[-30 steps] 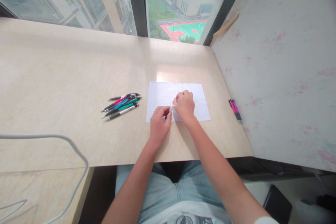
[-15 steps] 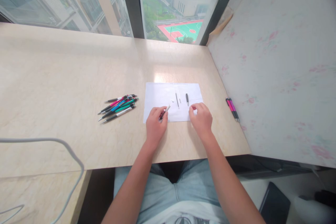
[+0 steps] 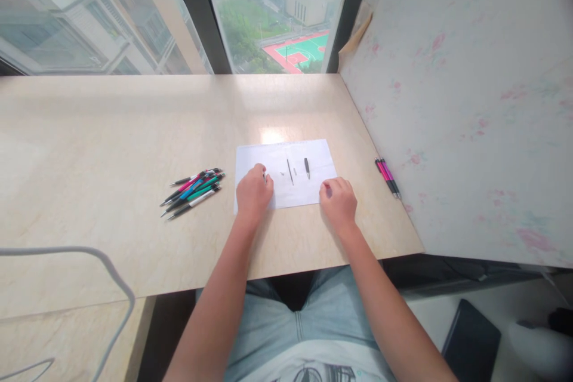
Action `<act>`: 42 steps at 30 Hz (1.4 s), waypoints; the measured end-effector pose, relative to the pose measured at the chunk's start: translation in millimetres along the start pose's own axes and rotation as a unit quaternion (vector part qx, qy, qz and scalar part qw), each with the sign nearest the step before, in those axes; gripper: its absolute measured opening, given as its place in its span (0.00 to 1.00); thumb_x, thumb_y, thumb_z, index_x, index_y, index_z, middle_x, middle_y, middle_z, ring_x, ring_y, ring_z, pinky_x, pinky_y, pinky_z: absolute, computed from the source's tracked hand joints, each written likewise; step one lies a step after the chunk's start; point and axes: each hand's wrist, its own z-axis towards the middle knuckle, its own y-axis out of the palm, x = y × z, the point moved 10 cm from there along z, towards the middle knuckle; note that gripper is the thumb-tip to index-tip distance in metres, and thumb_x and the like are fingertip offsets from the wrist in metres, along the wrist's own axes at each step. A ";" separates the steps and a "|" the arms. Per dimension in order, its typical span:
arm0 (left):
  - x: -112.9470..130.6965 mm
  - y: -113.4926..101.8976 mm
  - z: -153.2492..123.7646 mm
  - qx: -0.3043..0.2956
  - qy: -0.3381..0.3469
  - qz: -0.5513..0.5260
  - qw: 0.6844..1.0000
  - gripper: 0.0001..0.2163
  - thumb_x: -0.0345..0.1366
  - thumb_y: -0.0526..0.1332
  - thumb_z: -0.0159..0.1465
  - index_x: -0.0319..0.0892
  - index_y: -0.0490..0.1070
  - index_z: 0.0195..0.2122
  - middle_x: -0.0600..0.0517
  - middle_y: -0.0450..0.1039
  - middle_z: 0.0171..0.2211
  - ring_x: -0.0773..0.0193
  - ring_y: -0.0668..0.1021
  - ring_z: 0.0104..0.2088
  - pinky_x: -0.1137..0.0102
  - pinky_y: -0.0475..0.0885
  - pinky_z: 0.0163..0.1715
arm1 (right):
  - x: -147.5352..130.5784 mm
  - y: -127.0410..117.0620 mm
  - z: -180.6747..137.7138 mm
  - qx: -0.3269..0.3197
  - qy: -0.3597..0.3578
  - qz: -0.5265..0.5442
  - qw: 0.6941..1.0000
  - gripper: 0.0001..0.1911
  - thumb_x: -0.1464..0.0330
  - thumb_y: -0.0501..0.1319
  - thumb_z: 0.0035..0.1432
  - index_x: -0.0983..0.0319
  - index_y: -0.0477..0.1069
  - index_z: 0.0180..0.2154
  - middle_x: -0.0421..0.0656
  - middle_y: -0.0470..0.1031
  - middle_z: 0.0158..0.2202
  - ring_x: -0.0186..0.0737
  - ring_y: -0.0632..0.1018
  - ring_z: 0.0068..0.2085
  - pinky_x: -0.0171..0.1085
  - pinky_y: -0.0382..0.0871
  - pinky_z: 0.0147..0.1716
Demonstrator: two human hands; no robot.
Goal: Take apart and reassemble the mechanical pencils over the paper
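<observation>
A white sheet of paper (image 3: 280, 194) lies on the desk under the fingers of both hands. My left hand (image 3: 253, 192) is closed over its left part. Only a small dark bit of a pen barrel (image 3: 264, 178) shows between the fingers; the rest is hidden. At the paper's right front corner, my right hand (image 3: 339, 202) curls with thumb and forefinger pinched together; anything between them is too small to make out. Between the hands lie a thin refill (image 3: 290, 171), a dark pen tip section (image 3: 307, 168), a small grey piece (image 3: 295, 171) and a tiny white piece (image 3: 282, 173).
A pile of several pens (image 3: 192, 192) rests on the desk (image 3: 111, 149) left of the paper. Pink and purple pens (image 3: 388, 178) lie by the patterned wall (image 3: 465, 107) at right. A grey cable (image 3: 107, 265) curves across the left front. Windows (image 3: 273, 27) border the far side.
The view has shifted a little. My left hand has moved left and away over the paper and turned, hiding the white-and-dark barrel it showed. My right hand stays pinched near the paper's right corner.
</observation>
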 end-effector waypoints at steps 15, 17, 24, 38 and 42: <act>13.8 -19.5 -6.1 0.030 0.034 0.010 0.999 0.13 0.44 0.54 0.69 0.44 0.71 0.48 0.48 0.77 0.37 0.58 0.77 0.35 0.67 0.62 0.32 | 1.5 -4.2 0.3 0.014 0.011 -0.002 1.000 0.10 0.68 0.55 0.63 0.60 0.73 0.33 0.47 0.75 0.35 0.45 0.70 0.40 0.40 0.60 0.36; 10.2 -25.3 -21.0 0.023 0.039 -0.013 0.999 0.11 0.41 0.52 0.70 0.44 0.72 0.42 0.50 0.76 0.33 0.60 0.75 0.32 0.67 0.60 0.30 | 0.2 -8.6 0.7 0.026 0.010 0.011 1.000 0.10 0.68 0.54 0.64 0.60 0.73 0.33 0.47 0.76 0.36 0.45 0.71 0.41 0.40 0.61 0.37; -10.9 -12.4 -83.3 -0.018 0.036 -0.067 0.997 0.13 0.39 0.52 0.69 0.44 0.67 0.28 0.52 0.72 0.26 0.63 0.70 0.26 0.67 0.58 0.29 | -14.6 -16.1 -22.8 0.006 -0.012 0.012 1.000 0.18 0.64 0.53 0.67 0.60 0.66 0.25 0.41 0.71 0.26 0.37 0.67 0.29 0.38 0.55 0.30; 1.4 4.3 -102.3 -0.057 0.100 -0.018 0.993 0.14 0.39 0.51 0.70 0.43 0.67 0.28 0.51 0.73 0.27 0.63 0.72 0.28 0.67 0.57 0.29 | -25.8 -3.8 -45.5 -0.090 -0.036 -0.009 0.995 0.17 0.66 0.54 0.64 0.60 0.64 0.22 0.40 0.71 0.23 0.35 0.67 0.27 0.37 0.48 0.27; 1.9 4.3 -103.2 -0.063 0.101 -0.025 0.993 0.14 0.39 0.51 0.70 0.44 0.67 0.28 0.51 0.73 0.27 0.62 0.72 0.29 0.67 0.57 0.29 | -22.4 -1.9 -47.0 -0.090 -0.035 -0.003 0.995 0.17 0.66 0.54 0.64 0.60 0.65 0.22 0.40 0.72 0.24 0.35 0.68 0.27 0.37 0.48 0.27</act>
